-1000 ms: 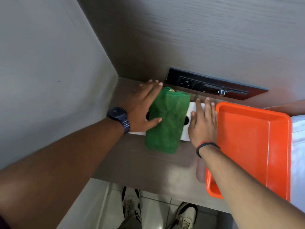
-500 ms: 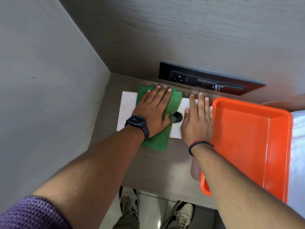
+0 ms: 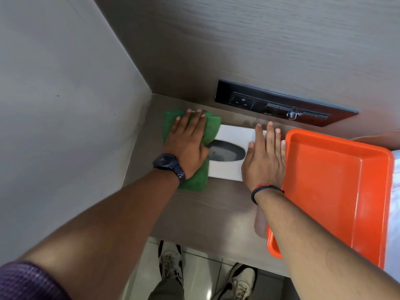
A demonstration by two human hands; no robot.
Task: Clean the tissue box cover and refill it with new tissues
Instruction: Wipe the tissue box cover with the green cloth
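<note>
**Two hands on a white box in a brown corner**

A brown wooden shelf (image 3: 201,211) sits in a corner. A plain grey wall (image 3: 60,94) stands on the left side. A brown wood wall (image 3: 249,40) stands at the back. A long black panel (image 3: 281,106) is set low in the back wall, with a plug socket (image 3: 242,100) in it and a small silver knob (image 3: 291,115).

The white tissue box cover (image 3: 232,137) lies flat on the shelf, near the back wall. It has a dark oval hole (image 3: 227,150) in its top.

The left hand (image 3: 187,146) lies flat with its fingers spread out, pressing down on a green cloth (image 3: 194,182). The cloth covers the left end of the box and hangs over onto the shelf. A dark watch (image 3: 168,164) is on that wrist.

The right hand (image 3: 266,156) lies flat too, fingers out straight and close together, on the right end of the box. It grips nothing. A dark band (image 3: 266,189) is on that wrist.

An orange tray (image 3: 368,202) sits just beside the right hand and sticks out past the front edge of the shelf.

Down below is a shiny tiled floor (image 3: 201,278) and two pale shoes (image 3: 171,263).
</note>
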